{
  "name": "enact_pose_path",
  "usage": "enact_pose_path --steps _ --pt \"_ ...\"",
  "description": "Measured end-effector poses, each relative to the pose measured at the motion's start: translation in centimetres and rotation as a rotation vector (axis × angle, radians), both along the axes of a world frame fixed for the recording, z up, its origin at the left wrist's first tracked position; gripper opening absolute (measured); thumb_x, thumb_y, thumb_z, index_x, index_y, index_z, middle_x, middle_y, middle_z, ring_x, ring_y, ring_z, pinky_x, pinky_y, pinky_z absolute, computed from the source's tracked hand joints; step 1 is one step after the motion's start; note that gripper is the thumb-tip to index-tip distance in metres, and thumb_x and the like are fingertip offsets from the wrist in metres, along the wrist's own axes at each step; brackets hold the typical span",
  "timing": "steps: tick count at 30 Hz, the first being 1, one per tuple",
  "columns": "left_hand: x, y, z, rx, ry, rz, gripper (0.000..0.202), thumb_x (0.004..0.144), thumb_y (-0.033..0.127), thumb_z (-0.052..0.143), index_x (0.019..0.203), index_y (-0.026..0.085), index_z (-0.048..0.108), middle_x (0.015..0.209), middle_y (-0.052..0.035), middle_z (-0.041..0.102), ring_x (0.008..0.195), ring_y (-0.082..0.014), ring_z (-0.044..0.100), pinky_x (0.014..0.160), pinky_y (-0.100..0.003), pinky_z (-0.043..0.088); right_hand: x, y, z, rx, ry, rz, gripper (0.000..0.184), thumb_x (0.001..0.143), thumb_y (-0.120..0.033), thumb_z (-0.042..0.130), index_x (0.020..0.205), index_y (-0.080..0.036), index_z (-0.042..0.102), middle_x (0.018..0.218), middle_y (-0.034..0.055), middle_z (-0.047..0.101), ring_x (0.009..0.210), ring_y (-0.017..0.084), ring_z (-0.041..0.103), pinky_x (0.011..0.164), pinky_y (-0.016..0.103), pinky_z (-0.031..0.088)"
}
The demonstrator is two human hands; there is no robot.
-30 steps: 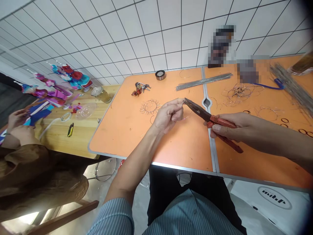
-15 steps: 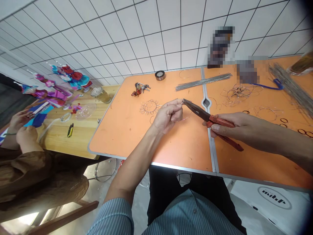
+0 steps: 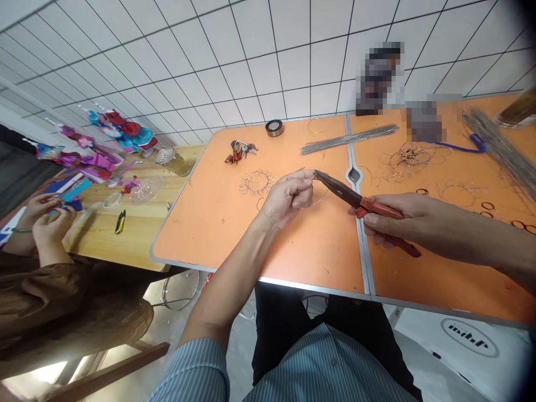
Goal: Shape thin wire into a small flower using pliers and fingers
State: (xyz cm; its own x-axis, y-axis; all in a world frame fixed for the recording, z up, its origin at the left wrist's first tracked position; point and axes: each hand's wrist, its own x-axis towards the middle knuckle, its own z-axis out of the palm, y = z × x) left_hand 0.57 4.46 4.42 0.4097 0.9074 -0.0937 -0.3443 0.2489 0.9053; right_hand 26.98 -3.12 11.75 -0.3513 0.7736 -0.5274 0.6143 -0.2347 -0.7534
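Note:
My right hand (image 3: pixel 389 215) is wrapped round the red handles of long-nose pliers (image 3: pixel 345 194). Their dark jaws point left, and the tips meet a thin wire (image 3: pixel 313 176) beside my left fingertips. My left hand (image 3: pixel 290 192) is closed in a pinch on that wire, above the orange table (image 3: pixel 201 223). Part of the wire is hidden by my fingers, and a thin strand shows below them. Just left of my left hand lies a ring of looped wire (image 3: pixel 256 182), flat on the table.
Behind my hands are a roll of black tape (image 3: pixel 274 128), keys (image 3: pixel 243 149) and a bundle of straight wires (image 3: pixel 347 140). Tangled wire (image 3: pixel 409 159) and small black rings (image 3: pixel 487 206) lie to the right. At left, another person's hands (image 3: pixel 52 218) work at a wooden table (image 3: pixel 142 234).
The pliers' handles have come slightly closer together and moved a little right. My left hand has hardly moved. The other person's hands have shifted slightly, drawing nearer each other.

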Motion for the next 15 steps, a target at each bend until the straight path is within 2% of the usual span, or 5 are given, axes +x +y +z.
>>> enact_pose_path --steps 3,7,15 --pt "0.03 -0.01 0.04 0.01 -0.002 -0.002 0.009 0.09 0.022 0.07 0.093 0.015 0.076 0.045 0.0092 0.036 0.047 -0.0099 0.02 0.059 -0.027 0.026 0.29 0.15 -0.43 0.015 -0.022 -0.006 0.045 0.114 -0.065 0.063 0.094 -0.025 0.061 0.08 0.0024 0.062 0.068 0.019 0.052 0.057 0.034 0.039" --pt "0.05 -0.05 0.07 -0.011 0.011 0.015 0.01 0.092 0.022 0.07 0.095 0.015 0.077 0.046 0.0091 0.036 0.047 -0.0097 0.021 0.06 -0.027 0.026 0.29 0.09 -0.6 0.018 -0.023 -0.035 0.053 0.099 -0.077 0.079 0.091 -0.027 0.062 0.078 0.0029 0.065 0.067 0.021 0.054 0.055 0.034 0.041" --pt "-0.02 -0.05 0.02 0.006 0.02 0.007 0.009 0.093 0.023 0.07 0.093 0.016 0.075 0.047 0.0091 0.036 0.047 -0.0097 0.021 0.06 -0.026 0.027 -0.52 -0.51 0.23 0.098 -0.003 -0.079 0.054 0.099 -0.078 0.079 0.093 -0.026 0.066 0.077 0.0031 0.064 0.062 0.019 0.051 0.053 0.034 0.039"
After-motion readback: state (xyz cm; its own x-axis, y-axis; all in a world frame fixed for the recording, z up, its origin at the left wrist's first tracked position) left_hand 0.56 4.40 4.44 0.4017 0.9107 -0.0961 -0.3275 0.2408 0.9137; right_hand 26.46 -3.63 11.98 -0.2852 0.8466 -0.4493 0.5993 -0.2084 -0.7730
